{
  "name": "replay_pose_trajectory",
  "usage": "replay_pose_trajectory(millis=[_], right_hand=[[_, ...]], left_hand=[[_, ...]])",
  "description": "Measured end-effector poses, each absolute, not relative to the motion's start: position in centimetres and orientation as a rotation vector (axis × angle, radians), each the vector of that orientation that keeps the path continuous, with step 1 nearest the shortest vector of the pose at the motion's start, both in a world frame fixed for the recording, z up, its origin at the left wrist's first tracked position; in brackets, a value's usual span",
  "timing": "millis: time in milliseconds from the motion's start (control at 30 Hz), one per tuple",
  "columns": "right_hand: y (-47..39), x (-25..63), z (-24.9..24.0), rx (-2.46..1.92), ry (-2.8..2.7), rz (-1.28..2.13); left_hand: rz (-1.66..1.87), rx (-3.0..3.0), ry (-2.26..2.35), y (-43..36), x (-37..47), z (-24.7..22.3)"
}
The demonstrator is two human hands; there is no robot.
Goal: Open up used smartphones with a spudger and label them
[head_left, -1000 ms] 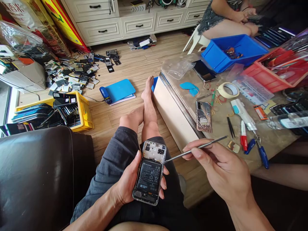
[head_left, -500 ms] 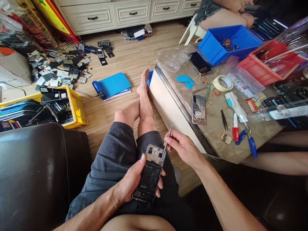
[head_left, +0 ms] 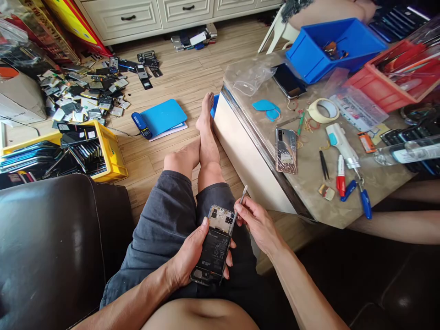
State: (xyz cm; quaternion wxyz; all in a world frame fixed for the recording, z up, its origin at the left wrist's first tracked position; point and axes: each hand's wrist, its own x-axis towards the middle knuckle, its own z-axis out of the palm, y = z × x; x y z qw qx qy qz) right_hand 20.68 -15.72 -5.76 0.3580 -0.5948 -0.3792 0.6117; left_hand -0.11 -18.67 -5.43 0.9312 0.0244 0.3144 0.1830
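An opened phone point(head_left: 213, 250) lies tilted above my lap, its black battery and bare upper board showing. My left hand point(head_left: 188, 256) is wrapped round it, thumb on the left edge and fingertips at the right edge. A thin metal tool point(head_left: 242, 198) is pinched between the thumb and fingers of my right hand point(head_left: 253, 220). Its lower end touches the phone's right edge beside the board; the exact tip is hard to make out.
On the table point(head_left: 240, 103) at right are a phone with a shiny back point(head_left: 286, 151), tape point(head_left: 323, 110), tweezers point(head_left: 324, 165), a blue bin point(head_left: 309, 55) and a red bin point(head_left: 376, 87). A yellow crate point(head_left: 113, 153) stands left. Another person's leg point(head_left: 395, 224) shows at right.
The view has shifted slightly, so the table items appear farther right. The tool's upper end stands a little lower, and my right hand has moved slightly down. Both holds are unchanged.
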Motion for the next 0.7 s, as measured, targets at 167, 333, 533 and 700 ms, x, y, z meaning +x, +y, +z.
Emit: replay_pose_trajectory(millis=[167,333,533,700], right_hand=[[-15.4,20.8,-5.9,-1.573,-0.885,1.574],[-12.5,21.9,-4.6,-1.605,-0.833,1.522],[-11.5,20.0,-5.8,-1.836,-0.976,0.999],[-12.6,17.6,-7.9,-1.897,-0.837,0.815]], left_hand=[[0.304,0.044,0.652,-17.9,-0.1,-5.6],[0.275,0.067,0.652,-16.4,0.5,-5.0],[0.258,0.05,0.781,-15.1,1.2,-4.7],[0.312,0.035,0.806,-16.1,1.8,-5.2]])
